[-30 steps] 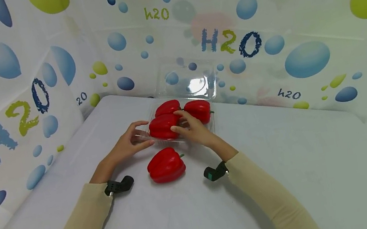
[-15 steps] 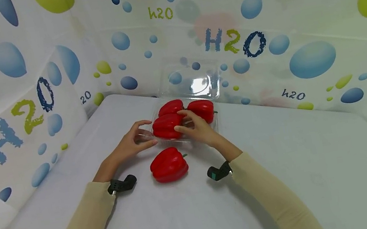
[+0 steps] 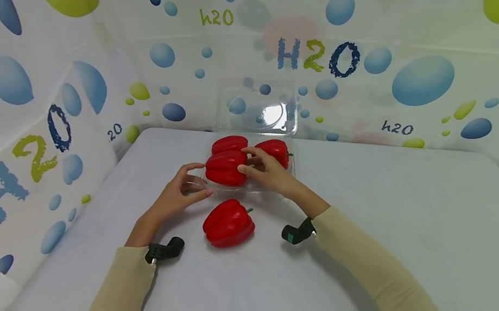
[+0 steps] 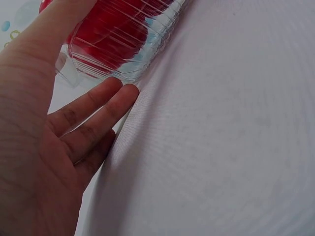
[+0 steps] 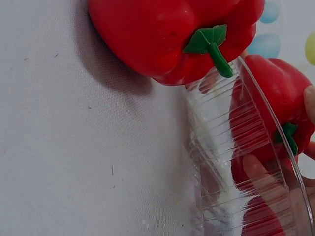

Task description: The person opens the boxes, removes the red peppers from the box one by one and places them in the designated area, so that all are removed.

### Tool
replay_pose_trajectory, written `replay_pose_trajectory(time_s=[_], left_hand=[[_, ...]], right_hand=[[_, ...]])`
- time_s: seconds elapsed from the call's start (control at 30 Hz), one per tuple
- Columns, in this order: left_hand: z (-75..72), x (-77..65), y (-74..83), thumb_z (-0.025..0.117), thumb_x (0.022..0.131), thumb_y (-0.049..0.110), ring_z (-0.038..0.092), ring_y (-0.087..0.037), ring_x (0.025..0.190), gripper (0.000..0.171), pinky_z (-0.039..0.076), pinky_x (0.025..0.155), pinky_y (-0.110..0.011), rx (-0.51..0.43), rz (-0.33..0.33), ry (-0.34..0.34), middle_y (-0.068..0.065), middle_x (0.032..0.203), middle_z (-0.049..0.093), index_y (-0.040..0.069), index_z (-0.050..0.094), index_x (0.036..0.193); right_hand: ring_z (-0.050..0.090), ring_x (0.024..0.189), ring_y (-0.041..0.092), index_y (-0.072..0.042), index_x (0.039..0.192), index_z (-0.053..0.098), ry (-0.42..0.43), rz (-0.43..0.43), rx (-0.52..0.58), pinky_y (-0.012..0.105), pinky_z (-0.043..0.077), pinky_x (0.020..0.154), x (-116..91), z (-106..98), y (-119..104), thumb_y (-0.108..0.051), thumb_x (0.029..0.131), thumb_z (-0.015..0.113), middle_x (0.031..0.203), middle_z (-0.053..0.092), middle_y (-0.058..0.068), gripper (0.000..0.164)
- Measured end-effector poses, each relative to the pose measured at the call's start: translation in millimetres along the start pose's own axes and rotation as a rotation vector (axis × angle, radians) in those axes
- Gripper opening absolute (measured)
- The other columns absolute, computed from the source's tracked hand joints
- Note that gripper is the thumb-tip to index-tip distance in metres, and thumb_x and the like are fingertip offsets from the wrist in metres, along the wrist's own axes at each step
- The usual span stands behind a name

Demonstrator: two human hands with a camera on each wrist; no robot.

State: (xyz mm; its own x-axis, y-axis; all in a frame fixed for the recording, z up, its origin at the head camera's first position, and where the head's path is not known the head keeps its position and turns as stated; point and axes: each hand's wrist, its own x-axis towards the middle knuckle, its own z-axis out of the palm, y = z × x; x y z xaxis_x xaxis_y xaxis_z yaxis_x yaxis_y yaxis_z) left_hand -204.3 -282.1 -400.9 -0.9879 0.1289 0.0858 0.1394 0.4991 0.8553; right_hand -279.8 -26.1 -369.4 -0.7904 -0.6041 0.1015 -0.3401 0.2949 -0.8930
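At the box's (image 5: 209, 132) left, my straight fingers (image 4: 98, 120) probably steady it; my right fingers (image 3: 255, 150) grip a pepper (image 3: 226, 169) near its stem, presumably for control.

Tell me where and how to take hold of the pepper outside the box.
I'd take that pepper by the middle of its body, coming from above: it lies on its side, stem pointing right, with its top uncovered, while the box sits close on the far side. The stem looks too thin.
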Motion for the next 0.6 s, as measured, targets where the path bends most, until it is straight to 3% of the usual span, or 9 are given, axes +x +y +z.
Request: replay_pose_trajectory(time_s=[0.6], left_hand=[[-1.2, -1.2, -2.4, 0.073, 0.088, 0.021, 0.059, -0.035, 0.114, 0.076, 0.051, 0.095, -0.051, -0.011, 0.009, -0.004, -0.02, 0.125, 0.058, 0.017, 0.028, 0.149]], right_hand=[[0.057, 0.117, 0.034, -0.013, 0.145, 0.041, 0.038, -0.052, 0.024, 0.037, 0.053, 0.094, -4.8, -1.1, -0.2, -0.021, 0.093, 0.068, 0.133, 0.054, 0.019, 0.06]])
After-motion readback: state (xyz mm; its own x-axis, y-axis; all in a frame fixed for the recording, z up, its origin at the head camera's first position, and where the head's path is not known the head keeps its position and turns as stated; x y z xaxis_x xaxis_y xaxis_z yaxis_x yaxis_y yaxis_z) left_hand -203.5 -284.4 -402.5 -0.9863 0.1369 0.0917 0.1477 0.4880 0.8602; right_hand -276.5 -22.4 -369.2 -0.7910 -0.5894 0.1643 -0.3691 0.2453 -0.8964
